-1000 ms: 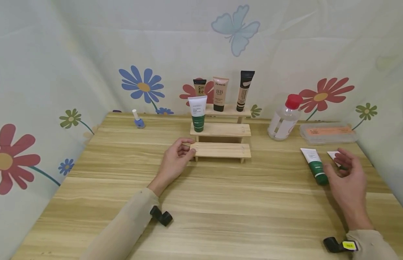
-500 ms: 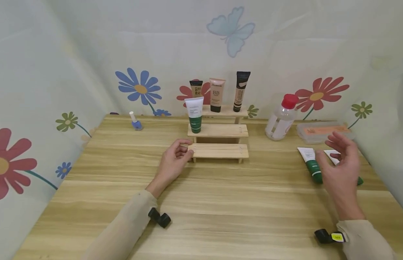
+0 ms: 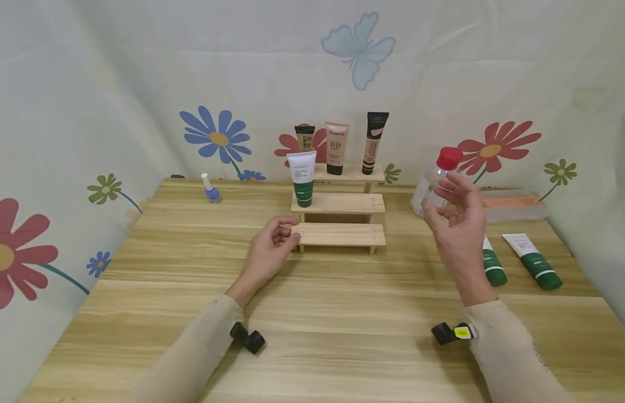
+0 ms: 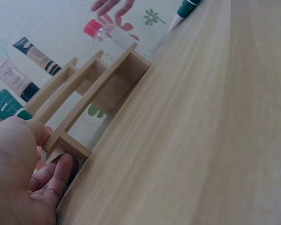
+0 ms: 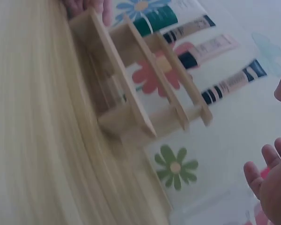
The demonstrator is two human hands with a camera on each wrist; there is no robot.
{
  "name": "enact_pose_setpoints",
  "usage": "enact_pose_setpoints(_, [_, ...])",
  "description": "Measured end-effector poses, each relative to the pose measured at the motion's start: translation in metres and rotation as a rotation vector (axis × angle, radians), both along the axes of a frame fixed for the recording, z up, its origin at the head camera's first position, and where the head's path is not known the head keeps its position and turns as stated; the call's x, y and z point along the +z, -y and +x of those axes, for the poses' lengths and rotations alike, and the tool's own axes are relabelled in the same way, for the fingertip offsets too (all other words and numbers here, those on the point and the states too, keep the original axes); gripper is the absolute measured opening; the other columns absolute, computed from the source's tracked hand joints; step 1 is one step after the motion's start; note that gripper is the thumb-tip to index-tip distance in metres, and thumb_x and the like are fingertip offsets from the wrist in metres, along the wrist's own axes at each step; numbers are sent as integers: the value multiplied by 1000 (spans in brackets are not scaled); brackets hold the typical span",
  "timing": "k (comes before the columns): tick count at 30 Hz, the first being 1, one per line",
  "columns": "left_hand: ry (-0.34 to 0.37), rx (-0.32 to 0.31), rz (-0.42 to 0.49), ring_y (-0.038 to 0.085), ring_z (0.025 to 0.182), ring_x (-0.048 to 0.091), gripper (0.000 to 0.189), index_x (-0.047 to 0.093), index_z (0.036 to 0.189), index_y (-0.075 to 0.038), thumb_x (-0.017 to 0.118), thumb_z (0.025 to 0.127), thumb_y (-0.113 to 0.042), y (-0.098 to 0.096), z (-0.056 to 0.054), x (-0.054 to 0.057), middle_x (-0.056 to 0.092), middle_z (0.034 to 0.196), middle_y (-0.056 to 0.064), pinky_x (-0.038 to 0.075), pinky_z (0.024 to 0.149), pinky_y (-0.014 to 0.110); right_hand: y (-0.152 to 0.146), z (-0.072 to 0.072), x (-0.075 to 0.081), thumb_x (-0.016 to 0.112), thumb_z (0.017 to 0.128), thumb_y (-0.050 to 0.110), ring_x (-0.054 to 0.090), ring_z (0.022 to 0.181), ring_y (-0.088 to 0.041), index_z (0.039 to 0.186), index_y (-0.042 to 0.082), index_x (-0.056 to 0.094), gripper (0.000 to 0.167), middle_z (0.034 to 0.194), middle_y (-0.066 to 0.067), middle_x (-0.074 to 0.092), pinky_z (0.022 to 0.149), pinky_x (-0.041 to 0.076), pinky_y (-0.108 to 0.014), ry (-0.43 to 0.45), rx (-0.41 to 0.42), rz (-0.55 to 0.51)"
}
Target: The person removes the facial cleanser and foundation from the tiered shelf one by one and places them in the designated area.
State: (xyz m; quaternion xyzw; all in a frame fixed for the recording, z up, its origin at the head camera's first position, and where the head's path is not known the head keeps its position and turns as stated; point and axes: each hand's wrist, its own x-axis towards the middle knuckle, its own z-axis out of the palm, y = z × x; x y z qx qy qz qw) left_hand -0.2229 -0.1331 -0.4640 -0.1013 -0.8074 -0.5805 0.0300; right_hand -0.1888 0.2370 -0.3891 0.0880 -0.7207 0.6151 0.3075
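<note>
My left hand (image 3: 269, 243) grips the left end of the lowest step of a three-tier wooden display stand (image 3: 343, 235), thumb on top; in the left wrist view its fingers (image 4: 61, 176) curl beneath that step. My right hand (image 3: 458, 229) is raised with nothing in it, fingers spread and loosely bent, overlapping a clear red-capped bottle (image 3: 449, 159) in the head view. A white-and-green tube (image 3: 303, 179) stands upright at the left of the middle step. On the top step stand a pink BB cream tube (image 3: 336, 148), a black-and-beige tube (image 3: 376, 143) and a partly hidden dark-capped tube (image 3: 305, 139).
Two more white-and-green tubes lie on the table at the right: one (image 3: 534, 263) in full sight, the other (image 3: 493, 266) partly behind my right hand. A flat clear case (image 3: 519, 204) lies at the back right. A blue nail polish bottle (image 3: 211, 190) stands at the back left.
My right hand has moved left from above the two lying tubes to in front of the red-capped bottle. The left hand has stayed on the stand.
</note>
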Motion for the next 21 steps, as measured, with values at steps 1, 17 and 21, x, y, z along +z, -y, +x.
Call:
enact_pose_setpoints(1, [1,0,-1,24,96,73,29,72,136,-18,76,108,-20,0,0,0,75,108,11,60,84,23,8,-3,1,75,101,-4,60,136,-32,157,13,56,62,146,-7,61,103,56,-23,-2,19,-15])
enact_pose_setpoints(17, [-9,-8,5,25,97,74,28,72,136,-17,75,109,-21,0,-1,0,75,108,12,60,85,24,103,-38,9,80,98,-6,62,136,-31,157,6,54,66,148,-18,59,100,62,-33,30,270,-114])
enact_pose_setpoints(21, [-4,-3,7,25,97,74,28,72,136,-16,75,109,-22,2,0,-2,75,108,13,59,85,23,125,-45,9,82,98,-2,64,135,-28,156,8,56,64,148,-17,61,105,62,-42,61,297,-82])
